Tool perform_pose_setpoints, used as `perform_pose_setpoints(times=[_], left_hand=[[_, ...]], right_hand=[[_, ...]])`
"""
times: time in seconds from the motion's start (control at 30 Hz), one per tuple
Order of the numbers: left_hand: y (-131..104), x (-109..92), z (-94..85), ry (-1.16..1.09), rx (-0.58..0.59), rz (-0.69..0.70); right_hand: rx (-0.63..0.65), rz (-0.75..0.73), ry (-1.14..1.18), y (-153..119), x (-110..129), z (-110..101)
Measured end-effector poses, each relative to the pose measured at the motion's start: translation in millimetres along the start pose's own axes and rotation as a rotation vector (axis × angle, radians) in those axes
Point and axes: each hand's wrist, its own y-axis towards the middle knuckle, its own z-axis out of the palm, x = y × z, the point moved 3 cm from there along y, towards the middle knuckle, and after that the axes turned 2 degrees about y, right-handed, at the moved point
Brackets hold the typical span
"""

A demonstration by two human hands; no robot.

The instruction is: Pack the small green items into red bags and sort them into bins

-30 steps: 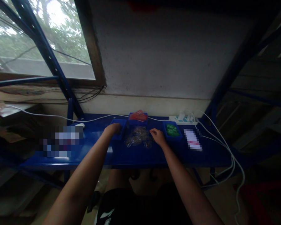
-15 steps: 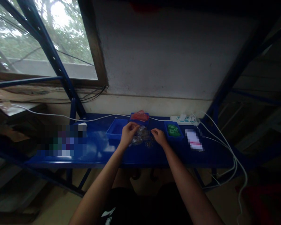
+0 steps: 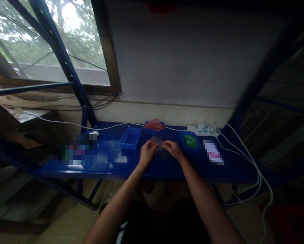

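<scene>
In the head view my left hand [image 3: 148, 151] is closed in a pinch at the left side of a heap of clear plastic bags [image 3: 157, 139]. What lies between its fingertips is too small to make out. Facing it, my right hand [image 3: 172, 149] is also pinched, its fingertips at the heap's right side, and its contents cannot be made out either. Small dark thin pieces [image 3: 164, 156] lie on the table just below the hands. Behind the heap stands a blue bin with red packets [image 3: 154, 125]. An empty blue bin [image 3: 130, 138] is left of my left hand.
A blue bin with green packets [image 3: 191, 141] stands right of my right hand, beside a pixelated phone-like object [image 3: 213, 152]. A white power strip [image 3: 203, 130] with cables sits along the back. Pixelated items [image 3: 77, 149] occupy the left of the blue table [image 3: 108, 169].
My left hand has moved right and down, away from the empty bin and closer to my right hand. The whole view has shifted slightly.
</scene>
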Motion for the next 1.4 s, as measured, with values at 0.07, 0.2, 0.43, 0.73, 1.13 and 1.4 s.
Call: perform_pose_setpoints(times=[0.07, 0.2, 0.43, 0.73, 1.13, 1.4], left_hand=[[-1.2, -1.1, -0.1, 0.033, -0.018, 0.018], [-2.5, -1.6, 0.0, 0.079, -0.016, 0.029], [-2.9, -2.2, 1.3, 0.145, 0.03, 0.115], [-7.0, -4.5, 2.6, 0.028, 0.132, 0.11], [-5.5, -2.7, 4.3, 0.072, 0.072, 0.098], [-7.3, -5.8, 6.6, 0.144, 0.159, 0.162]], right_hand=[[-0.003, -0.015, 0.007, -2.5, 2.9, 0.1], [0.011, -0.003, 0.031, -6.7, 4.3, 3.0], [-0.056, 0.006, -0.039, -7.3, 0.5, 4.3], [-0.097, 0.045, 0.123, -7.7, -1.7, 5.7], [-0.062, 0.064, 0.217, -7.3, -1.9, 3.2], [-0.146, -0.031, 0.072, -3.7, -5.3, 1.9]])
